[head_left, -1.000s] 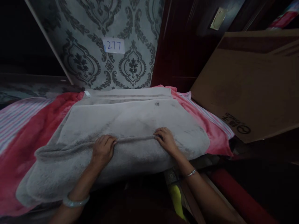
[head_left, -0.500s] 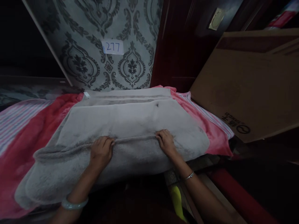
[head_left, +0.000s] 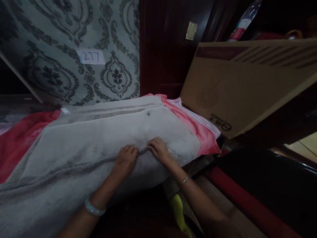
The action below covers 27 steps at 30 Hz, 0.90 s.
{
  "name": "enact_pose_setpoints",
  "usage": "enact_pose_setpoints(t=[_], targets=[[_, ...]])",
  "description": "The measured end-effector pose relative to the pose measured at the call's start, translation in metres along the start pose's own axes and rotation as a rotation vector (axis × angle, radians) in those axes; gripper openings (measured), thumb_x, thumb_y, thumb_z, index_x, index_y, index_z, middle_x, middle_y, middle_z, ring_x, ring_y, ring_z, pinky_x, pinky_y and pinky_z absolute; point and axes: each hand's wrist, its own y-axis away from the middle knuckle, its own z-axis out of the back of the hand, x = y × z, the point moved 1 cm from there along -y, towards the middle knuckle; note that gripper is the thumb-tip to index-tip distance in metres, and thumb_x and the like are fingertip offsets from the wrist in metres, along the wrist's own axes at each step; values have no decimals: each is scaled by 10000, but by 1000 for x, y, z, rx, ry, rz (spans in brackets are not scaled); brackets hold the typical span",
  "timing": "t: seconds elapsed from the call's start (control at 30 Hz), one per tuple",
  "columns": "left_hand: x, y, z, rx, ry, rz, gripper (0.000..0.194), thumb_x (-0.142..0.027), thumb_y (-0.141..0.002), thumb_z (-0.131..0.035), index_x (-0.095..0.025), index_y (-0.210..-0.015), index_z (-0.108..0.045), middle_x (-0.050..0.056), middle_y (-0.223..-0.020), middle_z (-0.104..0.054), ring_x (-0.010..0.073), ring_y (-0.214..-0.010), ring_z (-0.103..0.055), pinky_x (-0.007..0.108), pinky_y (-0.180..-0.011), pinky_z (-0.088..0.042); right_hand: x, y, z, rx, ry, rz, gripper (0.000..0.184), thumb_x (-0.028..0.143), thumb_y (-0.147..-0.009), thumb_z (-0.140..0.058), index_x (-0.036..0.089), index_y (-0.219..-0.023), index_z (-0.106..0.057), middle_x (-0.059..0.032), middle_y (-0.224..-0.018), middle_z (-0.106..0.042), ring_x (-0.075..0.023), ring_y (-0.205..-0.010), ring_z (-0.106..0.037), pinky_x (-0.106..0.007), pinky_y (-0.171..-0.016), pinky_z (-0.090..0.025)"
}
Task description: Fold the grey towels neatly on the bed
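A grey plush blanket [head_left: 111, 129] lies across the middle, with a long raised fold running over its near half. On that fold my left hand [head_left: 125, 160] is closed, its fingers curled over the fabric. A short way to the right, my right hand [head_left: 158, 149] pinches the same fold. A small dark mark [head_left: 148, 113] shows on the blanket beyond my hands, and a white tag [head_left: 65, 111] sticks out at its far left corner. Beneath it lies a pink-red blanket [head_left: 182, 117] with a striped edge, showing at both sides.
A large cardboard box [head_left: 247, 82] leans at the right, with a plastic bottle [head_left: 244, 24] behind its top edge. Patterned wallpaper [head_left: 116, 77] carries a paper marked 277 [head_left: 91, 57]. Close to my body, a yellow-green object [head_left: 177, 211] sits below my right forearm.
The view has turned to the right. My left hand has slid along the fold toward my right hand, so the gap between them is smaller. Both still hold the grey fabric.
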Motion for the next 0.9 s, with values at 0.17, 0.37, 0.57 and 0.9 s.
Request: enact_pose_setpoints(t=[0.17, 0.37, 0.57, 0.9], targets=[[7, 5, -10, -96, 39, 20, 163, -130, -921, -523, -198, -921, -671, 83, -849, -633, 249, -813, -568, 377, -726, -454, -52, 20, 38, -15, 31, -28, 168, 285, -989, -572, 222, -1075, -703, -79, -1062, -712, -223, -1010, -616, -392, -907, -451], [7, 5, -10, -125, 48, 8, 170, -152, -938, -504, -200, -888, -659, 74, -833, -630, 236, -789, -566, 367, -708, -454, -107, 41, 72, 19, 32, -76, 226, 305, -960, -590, 230, -1134, -714, -92, -1139, -708, -253, -1064, -611, -439, -941, -449], [6, 5, -8, -199, -37, -28, 203, -176, -968, -468, -188, -889, -654, 75, -817, -635, 227, -774, -563, 352, -694, -447, -101, 36, 61, -20, 88, -121, 169, 179, -952, -533, 205, -927, -698, -78, -982, -700, -243, -971, -580, -404, -889, -436], [11, 8, -17, -289, -59, -32, 199, -199, -982, -485, -191, -917, -673, 71, -831, -652, 217, -798, -585, 351, -717, -466, -96, 43, 61, -73, 151, -205, 157, 190, -981, -515, 203, -952, -669, -78, -981, -681, -240, -974, -549, -392, -891, -400]])
